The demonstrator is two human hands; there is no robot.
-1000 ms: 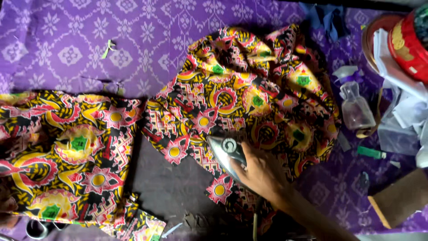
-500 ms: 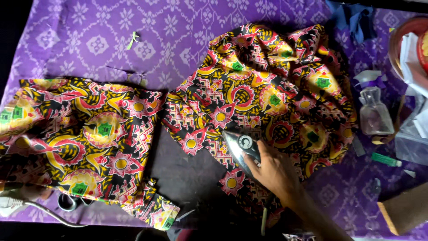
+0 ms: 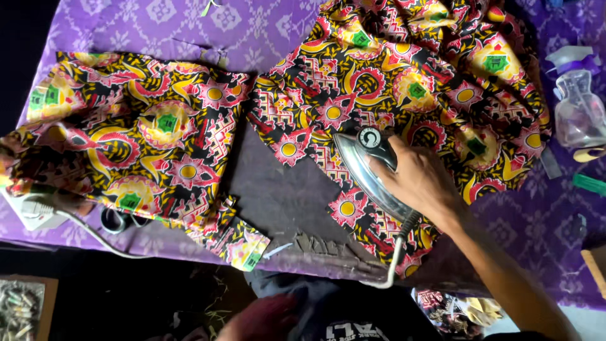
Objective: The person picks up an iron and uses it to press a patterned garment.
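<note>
1. Right hand [image 3: 421,180] is closed tight around the handle of the iron [image 3: 369,170].
2. That iron sits on the bright patterned cloth [image 3: 404,82], near the table's [image 3: 126,25] front edge.
3. Its tip points to the far left corner, and the cloth spreads out past it.
4. Left hand [image 3: 262,319] is blurry below the front edge; nobody can tell if it is open.

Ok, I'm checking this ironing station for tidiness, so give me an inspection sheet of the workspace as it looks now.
Surface: table under a purple patterned cloth, with a dark bare patch in the middle.
Job's things: iron resting on the right printed fabric piece; a second printed fabric piece lies to the left.
Clutter: clear spray bottle at the right edge; small green item below it.
Hands: right hand grips the iron; left hand is low at the bottom edge, blurred.
Cables: iron cord hangs off the front edge; white cable at left.
Surroundings: dark floor with debris.
</note>
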